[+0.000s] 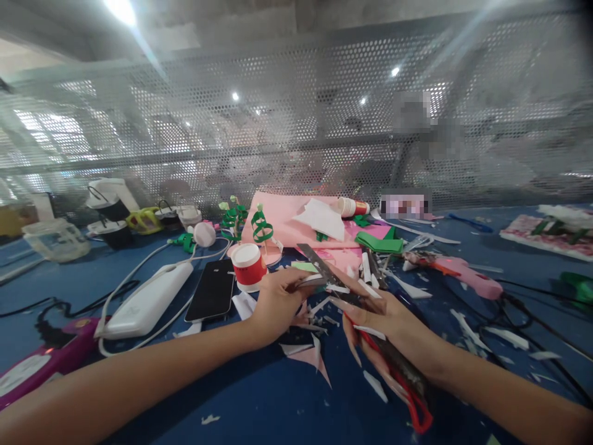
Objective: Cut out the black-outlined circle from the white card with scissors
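Observation:
My left hand pinches a small white paper piece just right of a red and white paper cup. Across from it, my right hand is wrapped round scissors with red handles. Their dark blades are spread, pointing up and left, with the paper piece close to them. Thin white strips cling to the blades and my right fingers. White and pink paper scraps lie on the blue table below both hands.
A black phone, a white power bank with cables and a purple glue gun lie left. Pink paper and green curled-paper plants stand behind. A pink glue gun and cords lie right.

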`<state>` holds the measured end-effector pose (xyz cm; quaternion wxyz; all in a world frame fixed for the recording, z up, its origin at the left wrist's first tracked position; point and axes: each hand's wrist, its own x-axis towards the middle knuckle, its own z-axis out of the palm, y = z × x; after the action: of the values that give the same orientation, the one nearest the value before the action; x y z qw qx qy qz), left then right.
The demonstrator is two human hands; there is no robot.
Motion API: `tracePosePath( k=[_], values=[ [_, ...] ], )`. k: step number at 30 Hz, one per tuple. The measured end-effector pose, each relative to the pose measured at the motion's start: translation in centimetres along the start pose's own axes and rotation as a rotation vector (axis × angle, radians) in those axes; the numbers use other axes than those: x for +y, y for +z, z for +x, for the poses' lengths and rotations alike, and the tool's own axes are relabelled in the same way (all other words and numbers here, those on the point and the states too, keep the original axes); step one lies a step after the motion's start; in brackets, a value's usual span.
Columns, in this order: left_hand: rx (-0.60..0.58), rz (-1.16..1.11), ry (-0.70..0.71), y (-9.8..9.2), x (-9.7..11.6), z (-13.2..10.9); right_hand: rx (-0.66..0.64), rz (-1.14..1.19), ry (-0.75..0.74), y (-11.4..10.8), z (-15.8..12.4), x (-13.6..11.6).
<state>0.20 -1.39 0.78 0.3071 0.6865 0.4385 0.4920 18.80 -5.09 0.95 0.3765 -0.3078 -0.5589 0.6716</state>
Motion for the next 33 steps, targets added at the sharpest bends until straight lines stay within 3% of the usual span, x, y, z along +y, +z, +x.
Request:
tracePosePath(
  k=[7, 16, 33],
  values=[
    [0.012, -0.128, -0.139, 0.11, -0.41, 0.61, 0.095, 0.006, -0.052, -0.24, 0.34, 0.43],
    [0.058, -0.109, -0.111, -0.17, -0.01, 0.43, 0.128, 0.060, -0.049, -0.34, 0.25, 0.76],
    [0.044, -0.120, -0.087, -0.03, -0.17, 0.40, 0.032, 0.028, -0.005, -0.23, 0.32, 0.13]
  ],
)
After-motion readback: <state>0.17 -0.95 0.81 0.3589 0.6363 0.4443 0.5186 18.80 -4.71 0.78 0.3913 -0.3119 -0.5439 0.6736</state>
